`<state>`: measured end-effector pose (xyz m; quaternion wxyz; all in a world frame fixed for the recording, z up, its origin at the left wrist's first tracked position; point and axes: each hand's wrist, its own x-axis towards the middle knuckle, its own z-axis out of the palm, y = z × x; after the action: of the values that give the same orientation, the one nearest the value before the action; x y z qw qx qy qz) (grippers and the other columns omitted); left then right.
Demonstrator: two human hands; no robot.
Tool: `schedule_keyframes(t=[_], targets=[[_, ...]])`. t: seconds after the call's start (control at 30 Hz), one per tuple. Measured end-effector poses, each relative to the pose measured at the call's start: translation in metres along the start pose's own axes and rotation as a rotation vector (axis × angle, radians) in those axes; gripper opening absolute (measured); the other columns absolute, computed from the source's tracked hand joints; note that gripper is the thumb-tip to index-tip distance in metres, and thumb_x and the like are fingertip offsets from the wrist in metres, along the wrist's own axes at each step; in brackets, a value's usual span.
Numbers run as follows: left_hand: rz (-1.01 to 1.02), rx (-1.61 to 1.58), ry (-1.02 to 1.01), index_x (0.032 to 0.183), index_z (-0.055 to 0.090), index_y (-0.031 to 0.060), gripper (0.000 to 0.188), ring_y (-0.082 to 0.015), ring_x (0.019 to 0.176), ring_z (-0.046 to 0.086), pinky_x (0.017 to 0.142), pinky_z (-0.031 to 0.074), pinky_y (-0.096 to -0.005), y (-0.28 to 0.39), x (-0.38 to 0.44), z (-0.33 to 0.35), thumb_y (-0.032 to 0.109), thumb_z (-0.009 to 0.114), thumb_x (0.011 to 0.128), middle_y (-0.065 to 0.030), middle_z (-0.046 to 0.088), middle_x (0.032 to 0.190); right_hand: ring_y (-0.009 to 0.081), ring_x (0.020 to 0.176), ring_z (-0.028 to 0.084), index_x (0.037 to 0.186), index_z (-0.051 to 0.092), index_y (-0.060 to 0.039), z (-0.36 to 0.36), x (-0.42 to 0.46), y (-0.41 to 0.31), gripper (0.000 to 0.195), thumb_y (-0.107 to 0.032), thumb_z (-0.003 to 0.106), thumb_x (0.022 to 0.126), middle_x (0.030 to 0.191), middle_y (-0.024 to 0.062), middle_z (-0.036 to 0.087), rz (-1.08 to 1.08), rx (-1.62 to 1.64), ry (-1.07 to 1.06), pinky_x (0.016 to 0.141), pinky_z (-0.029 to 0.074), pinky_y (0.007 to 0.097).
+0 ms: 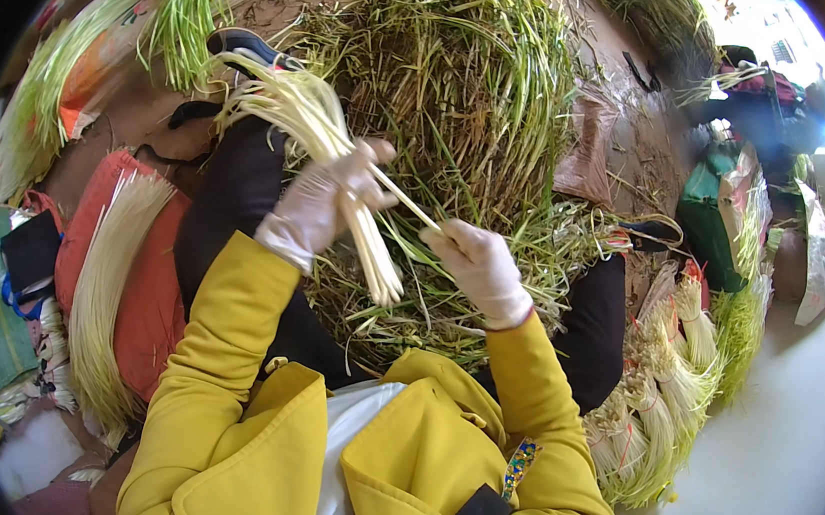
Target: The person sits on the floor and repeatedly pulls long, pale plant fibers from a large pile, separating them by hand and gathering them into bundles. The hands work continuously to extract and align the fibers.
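Note:
My left hand (328, 200), in a thin whitish glove, grips a bunch of pale stalks (374, 265), probably blanched chives. Their thick ends point down to the right and their limp yellowish ends fan out to the upper left. My right hand (475, 268), gloved too, is closed on the end of a thin pale stalk (407, 200) that runs up to the left hand. Beyond both hands lies a big heap of green, brown-based stalks (467, 97). Loose leaves and trimmings (375, 329) lie between my legs, below the hands.
On the left, a sheaf of pale stalks (121, 265) rests on a red sack (155, 306). Several banded bundles (656, 411) lie at the right. More green stalks (189, 15) are at the upper left. A person (768, 99) is at the upper right, near a green sack (710, 228).

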<state>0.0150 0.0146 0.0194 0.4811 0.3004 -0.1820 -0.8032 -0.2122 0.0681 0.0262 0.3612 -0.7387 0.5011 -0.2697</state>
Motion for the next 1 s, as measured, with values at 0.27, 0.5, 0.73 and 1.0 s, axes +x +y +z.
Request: schedule_keyframes(t=[0.27, 0.5, 0.73, 1.0], targets=[[0.017, -0.135, 0.072, 0.084, 0.057, 0.006, 0.017, -0.0057, 0.05, 0.045, 0.067, 0.05, -0.0317, 0.002, 0.001, -0.013, 0.022, 0.061, 0.089, 0.0007, 0.053, 0.071, 0.0008, 0.057, 0.044, 0.103, 0.066, -0.0009, -0.033, -0.03, 0.012, 0.02, -0.007, 0.066, 0.084, 0.068, -0.0061, 0.055, 0.323, 0.513, -0.071, 0.05, 0.034, 0.0159], [0.181, 0.023, 0.033, 0.084, 0.057, 0.0065, 0.019, -0.0075, 0.054, 0.052, 0.08, 0.054, -0.0382, 0.014, 0.002, -0.016, 0.024, 0.063, 0.087, 0.0027, 0.052, 0.063, 0.0018, 0.05, 0.043, 0.097, 0.068, -0.0007, -0.078, -0.079, 0.072, 0.02, -0.014, 0.07, 0.082, 0.063, -0.0045, 0.055, 0.56, 0.676, 0.042, 0.044, 0.031, 0.017], [0.266, -0.067, 0.126, 0.086, 0.062, 0.0055, 0.025, -0.0095, 0.054, 0.053, 0.083, 0.056, -0.0441, 0.057, -0.006, -0.046, 0.028, 0.054, 0.093, 0.0057, 0.044, 0.053, 0.026, 0.073, 0.063, 0.097, 0.071, -0.0137, -0.147, -0.089, 0.135, 0.02, -0.023, 0.064, 0.081, 0.078, 0.0145, 0.066, 0.969, -0.746, -0.3, 0.073, 0.049, 0.0372], [0.181, 0.005, -0.094, 0.086, 0.061, 0.0077, 0.019, -0.0062, 0.051, 0.052, 0.06, 0.054, -0.0305, 0.027, 0.011, -0.022, 0.026, 0.059, 0.09, -0.004, 0.063, 0.079, 0.0232, 0.094, 0.062, 0.132, 0.048, -0.0124, -0.011, -0.009, 0.005, 0.053, -0.017, 0.067, 0.083, 0.107, 0.0105, 0.064, -0.013, 0.14, -0.179, 0.085, 0.049, 0.0325]])
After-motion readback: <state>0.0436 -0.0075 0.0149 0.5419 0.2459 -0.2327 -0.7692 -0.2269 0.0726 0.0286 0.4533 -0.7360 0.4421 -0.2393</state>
